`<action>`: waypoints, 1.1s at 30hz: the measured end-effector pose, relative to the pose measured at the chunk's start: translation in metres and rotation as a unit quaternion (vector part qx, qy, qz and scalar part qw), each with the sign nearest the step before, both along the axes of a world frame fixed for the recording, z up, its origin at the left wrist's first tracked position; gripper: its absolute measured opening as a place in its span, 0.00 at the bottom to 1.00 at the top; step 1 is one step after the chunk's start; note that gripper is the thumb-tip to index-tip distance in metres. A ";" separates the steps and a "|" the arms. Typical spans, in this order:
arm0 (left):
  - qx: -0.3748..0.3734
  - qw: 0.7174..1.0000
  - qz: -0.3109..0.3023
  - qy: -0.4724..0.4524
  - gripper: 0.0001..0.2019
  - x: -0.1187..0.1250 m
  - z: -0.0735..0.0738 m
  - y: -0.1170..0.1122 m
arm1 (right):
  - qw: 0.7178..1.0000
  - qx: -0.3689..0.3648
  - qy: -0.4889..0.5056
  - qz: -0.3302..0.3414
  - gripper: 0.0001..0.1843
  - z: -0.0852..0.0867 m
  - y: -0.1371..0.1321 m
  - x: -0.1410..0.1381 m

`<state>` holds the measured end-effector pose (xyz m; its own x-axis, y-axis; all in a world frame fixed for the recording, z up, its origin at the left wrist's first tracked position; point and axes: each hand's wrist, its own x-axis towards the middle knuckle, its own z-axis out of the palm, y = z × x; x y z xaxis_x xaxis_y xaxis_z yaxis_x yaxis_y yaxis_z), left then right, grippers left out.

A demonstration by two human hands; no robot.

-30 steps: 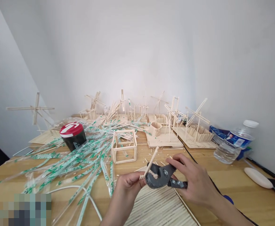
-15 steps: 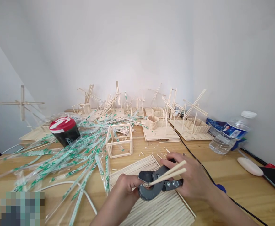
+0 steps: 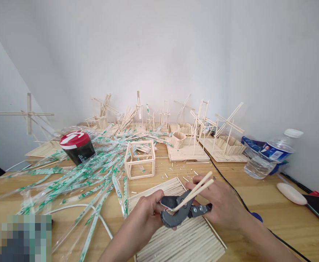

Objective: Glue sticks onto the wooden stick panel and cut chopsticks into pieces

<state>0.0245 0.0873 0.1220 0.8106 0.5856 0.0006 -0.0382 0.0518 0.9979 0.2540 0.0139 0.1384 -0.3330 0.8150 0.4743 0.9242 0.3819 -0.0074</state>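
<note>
My right hand (image 3: 221,200) is wrapped around the handles of a dark grey pair of cutting shears (image 3: 177,217) with a curved lower jaw. Two pale wooden chopsticks (image 3: 198,190) pass between the jaws and slant up to the right, their free ends slightly apart. At the jaws, my left hand (image 3: 148,211) is closed on the chopsticks' lower ends, which its fingers mostly hide. Beneath both hands lies a flat panel of chopsticks (image 3: 182,242) laid side by side.
A chopstick box frame (image 3: 140,174) stands beyond the panel. Left are green-printed wrappers (image 3: 94,187) and a red-lidded cup (image 3: 77,147). Windmill-like models (image 3: 201,122) line the back. A water bottle (image 3: 270,154), a white mouse-shaped object (image 3: 291,193) and a black cable (image 3: 230,185) lie right.
The chopsticks now tilt more steeply upward in the jaws. My left hand has risen slightly beside the shears. The whole view has shifted a little.
</note>
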 end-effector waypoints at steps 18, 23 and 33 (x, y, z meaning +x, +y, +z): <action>-0.116 0.992 -0.046 -0.025 0.20 0.004 0.008 0.002 | 0.997 -0.071 0.013 0.008 0.14 -0.007 0.003 -0.006; -0.129 0.988 -0.065 -0.057 0.20 0.006 -0.006 0.005 | 0.996 -0.084 0.015 0.003 0.13 -0.011 0.003 -0.006; -0.105 0.989 -0.034 -0.096 0.15 0.004 -0.001 0.007 | 0.996 -0.037 -0.079 -0.025 0.29 0.005 0.008 -0.006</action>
<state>0.0289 0.0943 0.1213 0.8451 0.5328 0.0434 -0.2161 0.2661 0.9394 0.2480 0.0220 0.1435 -0.3570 0.8630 0.3575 0.9338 0.3397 0.1125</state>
